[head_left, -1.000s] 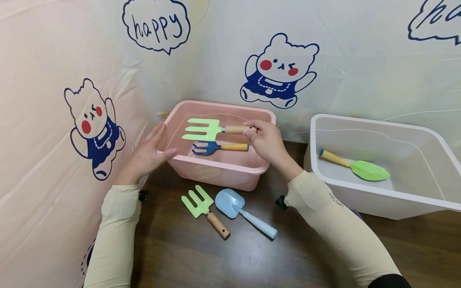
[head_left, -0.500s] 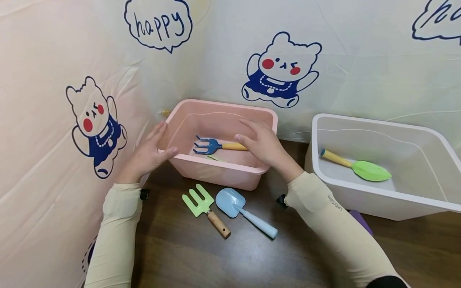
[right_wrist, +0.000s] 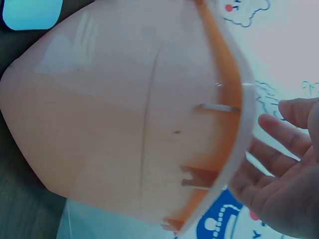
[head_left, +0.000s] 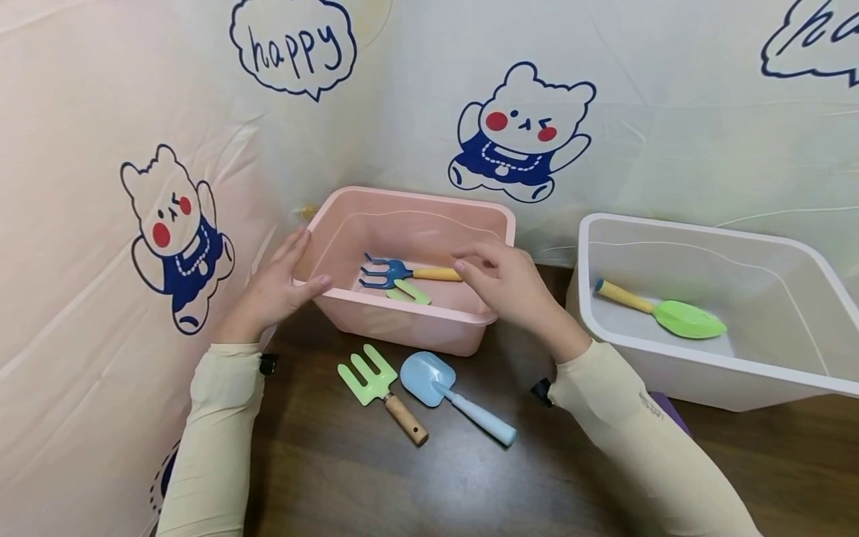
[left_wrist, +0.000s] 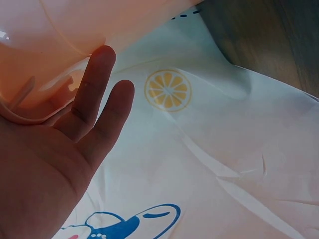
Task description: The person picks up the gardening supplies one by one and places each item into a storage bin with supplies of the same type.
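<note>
In the head view, my left hand (head_left: 271,291) rests at the near left corner of a pink tub (head_left: 403,322), thumb at the front rim and fingers straight along its side. My right hand (head_left: 513,287) hovers over the tub's right rim, holding nothing, its fingers loosely bent. Inside the tub lies a blue hand cultivator (head_left: 396,274) with a yellow handle. Beside it, light green tines of a garden fork (head_left: 417,291) show; the front wall and rim hide the rest. The left wrist view shows two fingers (left_wrist: 97,84) against the tub's outside.
A second green garden fork (head_left: 382,397) and a light blue hand shovel (head_left: 429,379) lie on the dark wooden table (head_left: 443,492) before the tub. Right of it stands a white tub (head_left: 705,369) with a green trowel (head_left: 687,319). Printed cloth (head_left: 403,104) rises behind.
My right hand has lowered the green garden fork into the pink tub, let it go, and drawn back to the right rim. My left hand has stayed at the corner.
</note>
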`<state>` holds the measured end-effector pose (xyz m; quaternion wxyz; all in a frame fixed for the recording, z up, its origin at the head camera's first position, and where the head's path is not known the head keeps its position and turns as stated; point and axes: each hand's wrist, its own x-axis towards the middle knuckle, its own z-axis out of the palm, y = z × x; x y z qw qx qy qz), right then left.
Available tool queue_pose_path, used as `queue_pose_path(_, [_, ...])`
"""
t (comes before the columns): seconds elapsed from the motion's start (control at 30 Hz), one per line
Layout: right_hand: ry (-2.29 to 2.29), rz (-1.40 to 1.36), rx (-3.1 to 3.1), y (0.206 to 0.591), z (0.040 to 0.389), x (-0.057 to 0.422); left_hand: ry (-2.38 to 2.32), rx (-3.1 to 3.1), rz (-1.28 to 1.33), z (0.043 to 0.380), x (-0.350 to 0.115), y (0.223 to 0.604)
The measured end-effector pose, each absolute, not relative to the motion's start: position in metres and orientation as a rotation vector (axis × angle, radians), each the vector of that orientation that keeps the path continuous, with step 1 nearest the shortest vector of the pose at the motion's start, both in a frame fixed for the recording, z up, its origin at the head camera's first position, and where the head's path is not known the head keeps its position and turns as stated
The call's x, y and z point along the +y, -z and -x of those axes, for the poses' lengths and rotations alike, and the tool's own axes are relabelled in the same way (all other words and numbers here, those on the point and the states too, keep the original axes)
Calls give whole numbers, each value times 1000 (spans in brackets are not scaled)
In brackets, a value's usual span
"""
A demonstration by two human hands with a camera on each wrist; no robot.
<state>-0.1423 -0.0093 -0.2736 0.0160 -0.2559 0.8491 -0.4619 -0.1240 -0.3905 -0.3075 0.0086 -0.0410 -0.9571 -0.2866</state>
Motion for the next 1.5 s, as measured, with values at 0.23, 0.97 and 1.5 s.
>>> queue_pose_path(0.23, [1614, 920, 2607, 274, 111, 10, 891, -2984, 130, 121, -390, 308])
queue_pose_path(0.97, [643, 1194, 2722, 378, 18, -60, 892, -2988, 124, 120, -387, 308])
queue_pose_path(1.5, [409, 1112, 2781, 403, 8, -72, 925, -2990, 97, 119, -389, 306])
